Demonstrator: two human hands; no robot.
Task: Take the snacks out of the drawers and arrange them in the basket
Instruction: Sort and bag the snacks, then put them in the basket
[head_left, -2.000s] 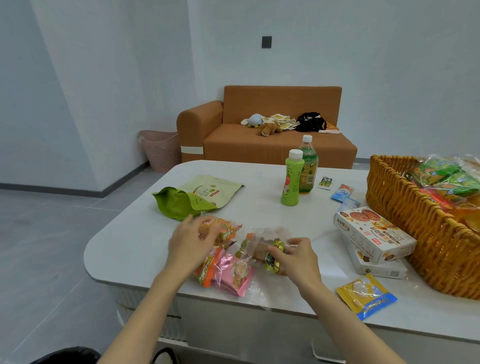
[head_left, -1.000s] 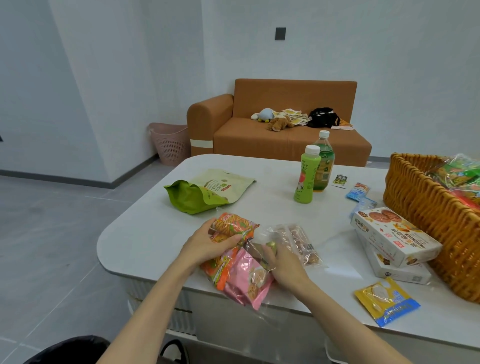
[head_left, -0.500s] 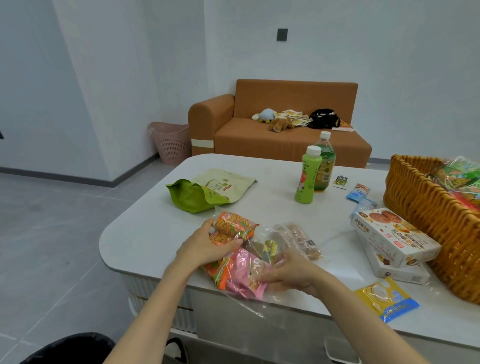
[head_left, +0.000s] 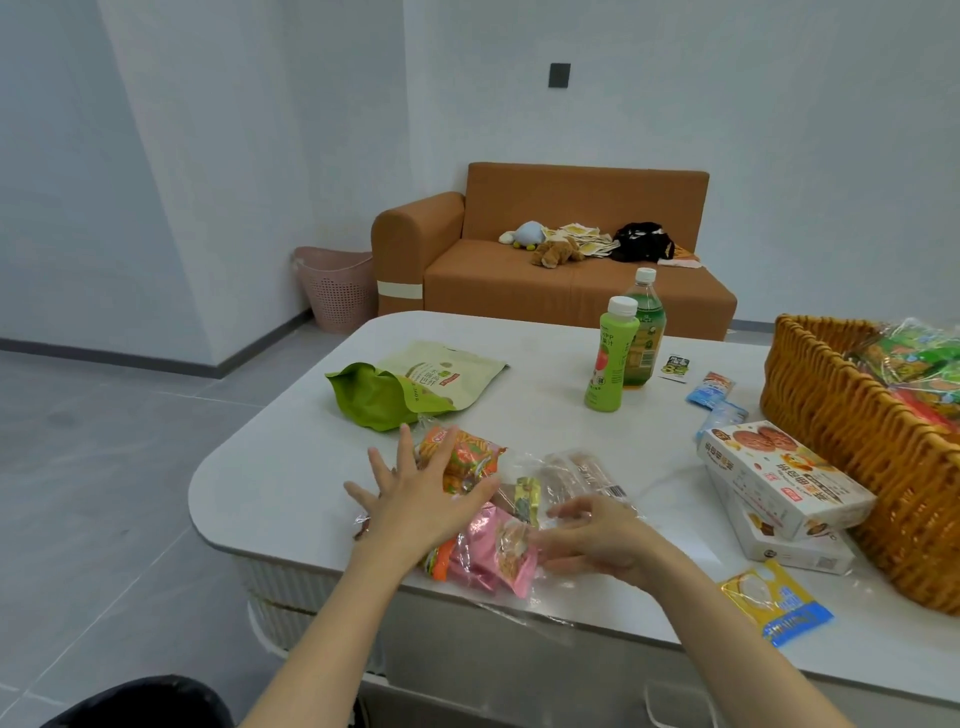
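Left hand (head_left: 415, 499) is hovering palm down over the orange snack pack (head_left: 462, 457), fingers spread straight, released & gripping nothing. Right hand (head_left: 597, 540) is lying w/ fingers loosely bent on the clear wrap (head_left: 550, 587), just beside the pink packs (head_left: 488, 556); it's blurred, so can't tell if it's pinching the film. These snacks are sitting in one heap at the near edge of the table (head_left: 291, 467), close to its near-left corner, w/ a clear bag of brown bars (head_left: 576, 473) touching the heap's far side. Wicker basket (head_left: 841, 441) is standing at the right edge, holding green & red packets (head_left: 924, 364). Two biscuit boxes (head_left: 779, 478) are lying stacked just beside the basket, top one angled. Yellow-blue packet (head_left: 774, 603) is lying at the near edge, right of the hands. Green pouch (head_left: 395, 389) is lying toward the left edge; 2 green bottles (head_left: 610, 358) are standing upright toward the far edge, close together
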